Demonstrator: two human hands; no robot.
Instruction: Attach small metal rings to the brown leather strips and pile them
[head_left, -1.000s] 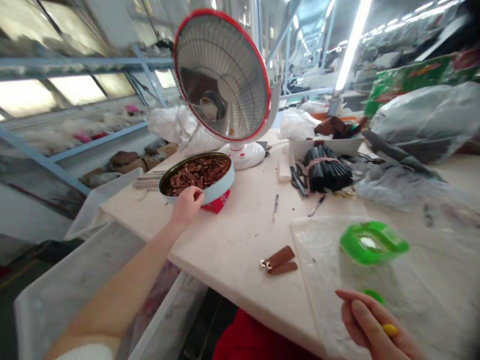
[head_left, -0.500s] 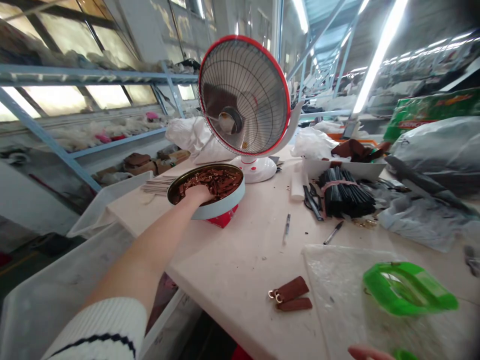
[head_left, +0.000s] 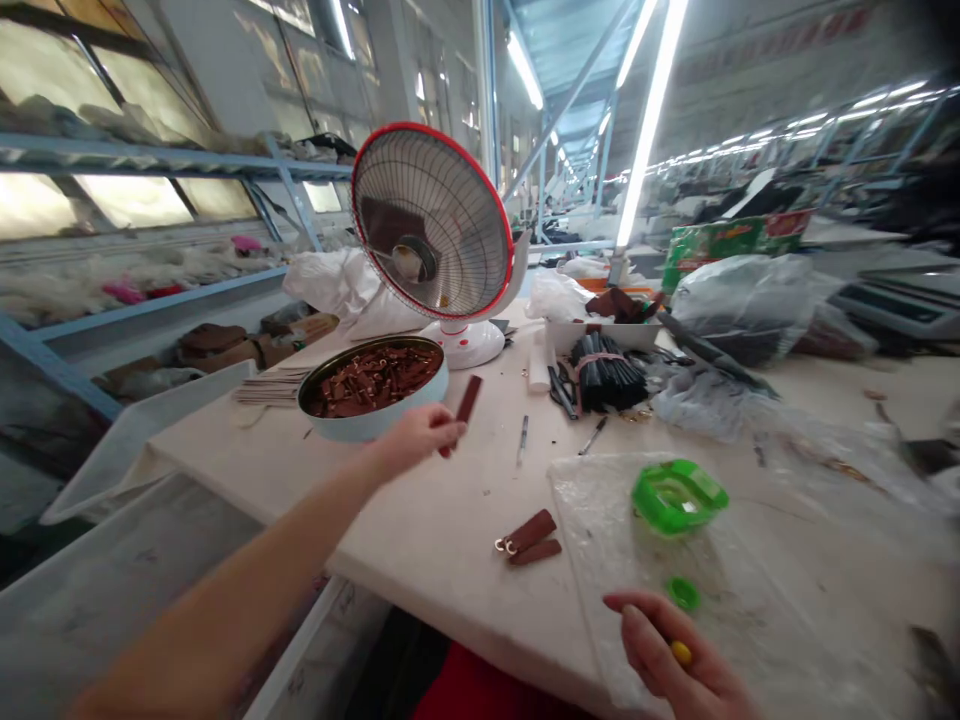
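Pinched in my left hand is a brown leather strap, held above the table just right of a round tin full of similar brown pieces with metal rings. My right hand, at the lower right, has its fingers curled round a yellow-ended tool; the rest of that tool is hidden. Two brown straps with metal rings lie on the table between my hands. Near my right hand sit a small green cap and a green container, both on a clear plastic sheet.
A red-rimmed heater stands behind the tin. Two pens lie mid-table, with a bundle of black straps behind them. Plastic bags fill the back right. White bins stand by the table's left edge.
My left hand has come out of the tin and moved right with a brown strap. More of my right hand shows, with the yellow-ended tool. The view has turned to the right.
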